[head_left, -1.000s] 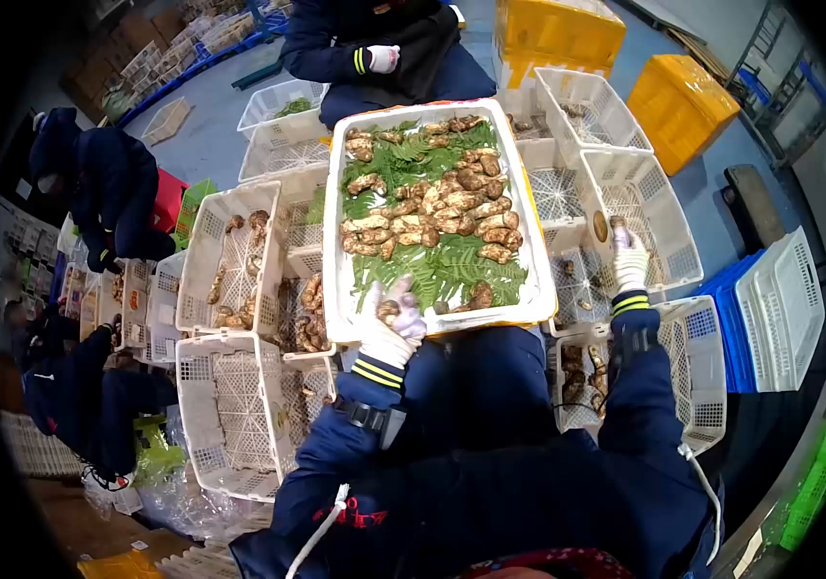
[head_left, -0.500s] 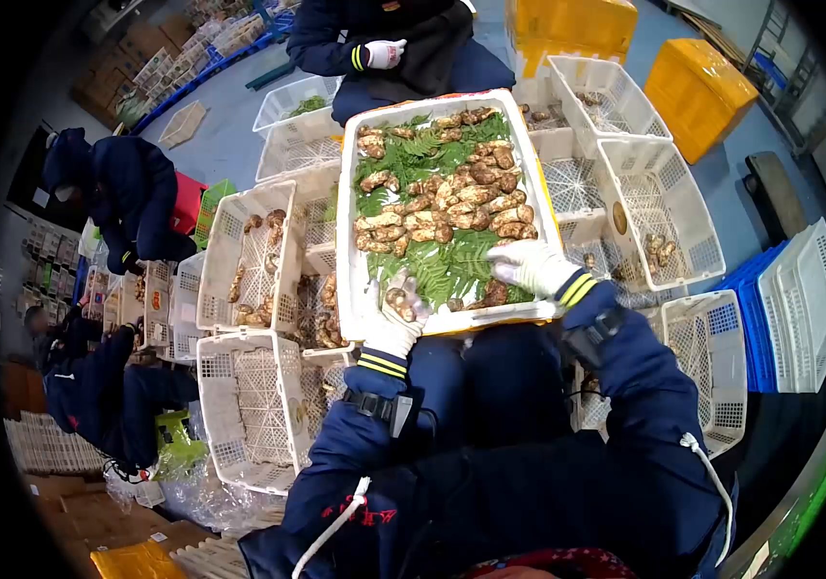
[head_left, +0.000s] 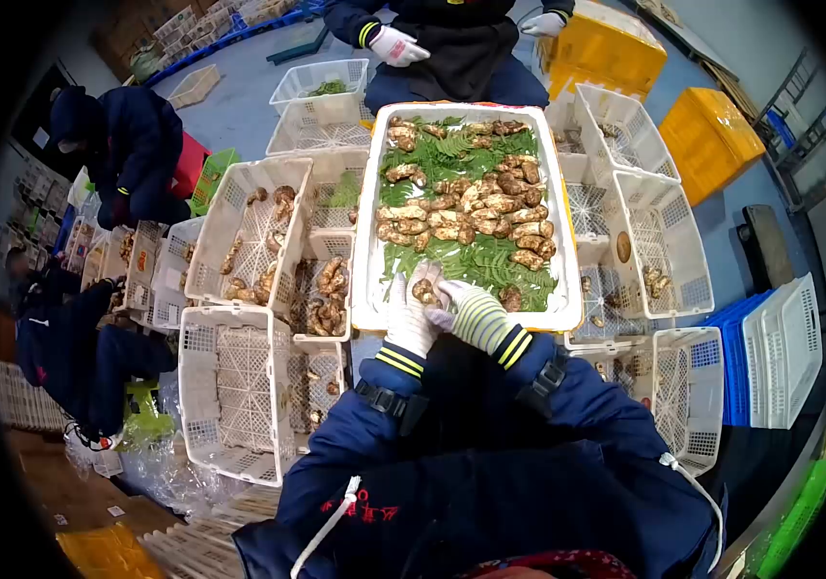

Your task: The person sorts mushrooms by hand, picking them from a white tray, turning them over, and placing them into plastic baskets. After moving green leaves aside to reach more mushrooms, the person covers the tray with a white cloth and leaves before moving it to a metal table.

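Observation:
Near the front edge of the white foam tray (head_left: 363, 251), my gloved left hand (head_left: 409, 326) is closed on a brown-and-white mushroom (head_left: 424, 291). My right hand (head_left: 476, 317), in a striped glove, meets it from the other side, fingers pressed against the same mushroom. Beyond them, rows of mushrooms (head_left: 476, 198) lie on green fern leaves (head_left: 461, 256) in the tray. A single mushroom (head_left: 510, 298) rests on the leaves right of my hands. The tray sits in front of my lap.
White plastic crates (head_left: 229, 396) with some mushrooms flank the tray on both sides. Across from me sits a person with gloved hands (head_left: 396, 46). Two more people work at the left. Yellow boxes (head_left: 712, 145) and stacked baskets (head_left: 784, 352) stand at the right.
My right hand has moved left from the tray's right part to meet my left hand at the mushroom. The view has shifted, and the person opposite shows both hands apart.

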Available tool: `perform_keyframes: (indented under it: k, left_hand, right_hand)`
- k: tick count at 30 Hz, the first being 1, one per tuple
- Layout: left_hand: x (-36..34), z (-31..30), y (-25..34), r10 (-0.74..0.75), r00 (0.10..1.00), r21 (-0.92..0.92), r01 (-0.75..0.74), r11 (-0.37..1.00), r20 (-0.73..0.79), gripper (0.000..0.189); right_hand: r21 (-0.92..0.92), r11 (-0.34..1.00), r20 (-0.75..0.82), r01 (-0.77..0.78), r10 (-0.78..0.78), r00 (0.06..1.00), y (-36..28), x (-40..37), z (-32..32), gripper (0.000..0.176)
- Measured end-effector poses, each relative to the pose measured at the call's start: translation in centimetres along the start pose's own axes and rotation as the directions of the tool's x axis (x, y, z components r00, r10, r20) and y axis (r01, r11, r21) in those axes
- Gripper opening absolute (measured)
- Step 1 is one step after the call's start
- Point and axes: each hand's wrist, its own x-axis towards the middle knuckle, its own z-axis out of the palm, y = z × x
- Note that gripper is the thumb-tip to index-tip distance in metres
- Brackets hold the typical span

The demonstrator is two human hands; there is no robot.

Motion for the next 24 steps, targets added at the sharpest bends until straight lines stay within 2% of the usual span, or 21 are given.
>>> perform_keyframes:
  k: [3, 5, 6, 7, 8, 9, 10, 11, 12, 13, 14, 15, 16, 17, 18, 19, 20, 22, 23, 24]
  left_hand:
    - [0.2, -0.1, -0.7, -0.03, 0.998, 0.12, 0.022, 0.993, 0.061, 0.07]
    - [0.6, 0.1, -1.6, -0.053, 0.997, 0.179, 0.04, 0.983, 0.065, 0.07]
    - [1.2, -0.3, -1.5, -0.091, 0.993, 0.15, 0.078, 0.986, 0.081, 0.069]
    - [1.4, 0.2, -1.5, -0.086, 0.994, 0.234, 0.067, 0.97, 0.07, 0.066]
    - [1.5, 0.6, -1.1, -0.086, 0.989, 0.357, 0.039, 0.933, 0.116, 0.063]
    - [1.6, 1.2, -0.7, -0.091, 0.982, 0.469, 0.003, 0.883, 0.164, 0.061]
    - [1.9, 1.9, -0.6, -0.067, 0.99, 0.58, -0.019, 0.815, 0.127, 0.052]
    - [3.2, 0.9, -0.6, -0.059, 0.977, 0.768, -0.123, 0.628, 0.205, 0.043]
    - [4.5, 0.0, -1.0, -0.116, 0.972, 0.902, -0.142, 0.407, 0.205, 0.039]
    - [5.3, -0.4, -1.3, -0.17, 0.967, 0.974, -0.163, 0.158, 0.189, 0.036]
    - [4.5, 2.8, -1.7, -0.195, 0.979, 0.967, -0.112, -0.227, 0.068, 0.031]
    - [5.2, 2.8, -2.6, -0.231, 0.96, 0.923, -0.229, -0.309, 0.16, 0.034]
    - [5.1, 5.2, -3.3, -0.305, 0.952, 0.895, -0.153, -0.418, 0.02, 0.037]
    - [4.9, 7.8, -4.0, -0.359, 0.924, 0.845, -0.089, -0.528, -0.128, 0.041]
    - [6.3, 6.9, -5.2, -0.336, 0.94, 0.685, -0.202, -0.7, -0.065, 0.054]
    - [6.1, 8.3, -6.2, -0.333, 0.936, 0.637, -0.19, -0.747, -0.111, 0.066]
    - [6.3, 9.1, -7.3, -0.334, 0.928, 0.579, -0.182, -0.795, -0.166, 0.071]
    - [6.7, 9.9, -9.2, -0.322, 0.916, 0.469, -0.181, -0.864, -0.238, 0.078]
    - [6.9, 10.2, -9.6, -0.308, 0.918, 0.483, -0.158, -0.861, -0.25, 0.076]
    - [7.3, 9.8, -9.9, -0.314, 0.918, 0.487, -0.164, -0.858, -0.244, 0.076]
  right_hand:
    - [-0.052, 0.998, -0.23, 0.042, -0.053, 0.972, 0.3, -0.6, 2.1, 0.057]
    - [0.112, 0.988, -0.084, -0.11, 0.119, 0.989, 1.1, -0.4, -0.1, 0.052]
    - [0.075, 0.97, -0.039, -0.229, 0.232, 0.972, 1.5, -0.3, -2.5, 0.051]
    - [0.106, 0.978, -0.266, -0.182, 0.204, 0.942, 6.4, -0.5, -1.3, 0.05]
    - [0.193, 0.943, -0.303, -0.27, 0.319, 0.898, 3.5, -2.1, -7.7, 0.049]
    - [0.406, 0.903, -0.484, -0.137, 0.34, 0.807, 11.5, -2.0, -5.8, 0.045]
    - [0.645, 0.749, -0.351, -0.154, 0.468, 0.811, 10.3, -4.4, -10.7, 0.054]
    - [0.843, 0.506, -0.215, -0.182, 0.628, 0.748, 12.3, -5.3, -13.5, 0.05]
    - [0.915, 0.395, -0.233, -0.086, 0.69, 0.685, 17.0, -6.1, -14.4, 0.051]
    - [0.909, 0.401, -0.242, -0.111, 0.726, 0.643, 23.8, -7.5, -14.9, 0.055]
    - [0.959, 0.267, -0.164, -0.091, 0.792, 0.588, 25.1, -8.6, -16.4, 0.061]
    - [0.968, 0.244, -0.173, -0.055, 0.813, 0.556, 28.0, -9.8, -16.7, 0.059]
    - [0.975, 0.223, -0.181, -0.017, 0.833, 0.523, 30.7, -10.9, -17.1, 0.057]
    - [0.985, 0.17, -0.15, -0.004, 0.88, 0.45, 31.1, -11.5, -17.7, 0.048]
    - [0.985, 0.16, -0.175, 0.07, 0.911, 0.374, 33.7, -11.9, -17.3, 0.051]
    - [0.977, 0.156, -0.193, 0.142, 0.936, 0.295, 36.3, -12.4, -16.8, 0.053]
    - [0.988, 0.066, -0.098, 0.138, 0.964, 0.246, 36.9, -12.9, -16.8, 0.057]
    - [0.98, 0.165, -0.191, 0.115, 0.941, 0.28, 37.9, -13.0, -15.6, 0.055]
    - [0.971, 0.214, -0.236, 0.106, 0.925, 0.297, 38.3, -12.9, -14.9, 0.054]
    - [0.953, 0.271, -0.303, 0.138, 0.885, 0.354, 39.0, -12.9, -13.7, 0.049]
